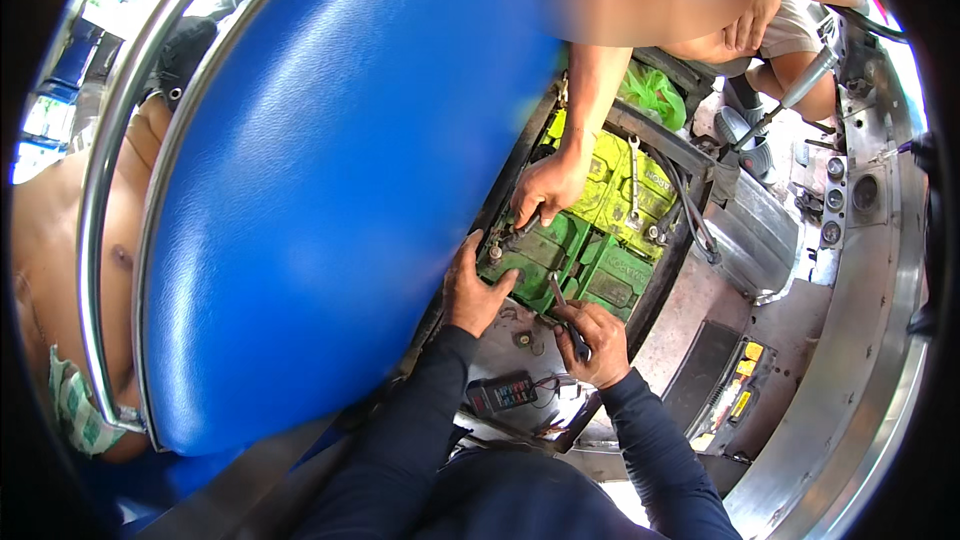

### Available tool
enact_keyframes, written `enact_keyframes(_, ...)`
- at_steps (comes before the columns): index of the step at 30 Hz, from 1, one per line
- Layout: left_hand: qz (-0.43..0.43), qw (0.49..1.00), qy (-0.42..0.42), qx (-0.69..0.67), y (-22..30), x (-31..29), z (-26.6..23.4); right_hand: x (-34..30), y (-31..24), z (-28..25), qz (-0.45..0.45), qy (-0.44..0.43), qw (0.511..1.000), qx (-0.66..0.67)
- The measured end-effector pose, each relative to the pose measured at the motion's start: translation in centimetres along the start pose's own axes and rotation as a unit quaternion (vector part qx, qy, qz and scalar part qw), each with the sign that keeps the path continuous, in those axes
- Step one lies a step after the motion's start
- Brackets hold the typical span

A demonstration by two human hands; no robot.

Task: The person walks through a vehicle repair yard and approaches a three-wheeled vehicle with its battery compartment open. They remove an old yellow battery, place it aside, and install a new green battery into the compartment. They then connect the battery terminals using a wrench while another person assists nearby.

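My left hand [477,290] rests at the left edge of a green battery [545,248], thumb and fingers apart, with nothing seen in it. Close to its fingertips is a battery terminal [495,253]. In my right hand [600,342] is a slim metal hand tool [557,290] with a dark end. Its tip points at the battery's near edge; whether they touch I cannot tell. Another person's hand [552,185] reaches in from above and grips a dark clamp or cable piece [516,237] over the battery. Behind lies a yellow-green battery [600,180] with a combination wrench [634,180] on top.
A blue padded seat [330,190] rises along the left. Dark cables [695,215] run by the batteries' right side. A small dark box with wires [502,393] lies near me. Gauges [834,198] and a lever [790,100] stand at the right. Another person [85,270] is at far left.
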State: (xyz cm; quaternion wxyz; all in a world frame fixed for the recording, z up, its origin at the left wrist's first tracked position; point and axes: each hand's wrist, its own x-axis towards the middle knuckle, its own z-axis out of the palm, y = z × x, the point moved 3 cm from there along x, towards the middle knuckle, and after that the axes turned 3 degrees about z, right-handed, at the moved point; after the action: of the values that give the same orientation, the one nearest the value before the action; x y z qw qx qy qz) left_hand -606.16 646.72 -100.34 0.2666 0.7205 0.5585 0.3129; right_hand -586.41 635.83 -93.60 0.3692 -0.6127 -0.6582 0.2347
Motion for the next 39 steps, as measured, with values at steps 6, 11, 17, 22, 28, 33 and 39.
enact_keyframes(6,-0.020,0.998,0.055,0.027,-0.7,1.1,1.8,-0.1,0.3,-0.8,-0.002,0.006,1.000,-0.008)
enact_keyframes(11,-0.007,1.000,0.026,0.007,-1.2,1.5,1.9,2.2,-0.1,-0.7,-0.031,0.011,0.999,0.001)
enact_keyframes(17,0.019,0.999,-0.045,-0.019,-0.3,3.2,0.9,6.3,-0.6,0.7,-0.028,0.005,0.999,0.018)
enact_keyframes(22,0.046,0.994,-0.095,0.024,-1.3,3.5,2.5,10.1,-2.5,2.3,-0.034,-0.025,0.999,0.013)
enact_keyframes(28,-0.001,0.994,-0.104,-0.019,-1.5,3.5,2.9,12.7,-1.0,3.0,-0.015,-0.005,0.999,-0.038)
enact_keyframes(33,0.008,0.998,-0.054,-0.027,0.0,4.2,2.4,13.1,0.2,3.1,-0.027,0.005,0.997,-0.068)
enact_keyframes(39,-0.011,0.998,-0.037,-0.050,0.3,4.3,2.4,13.4,1.2,4.3,-0.032,-0.020,0.997,-0.063)
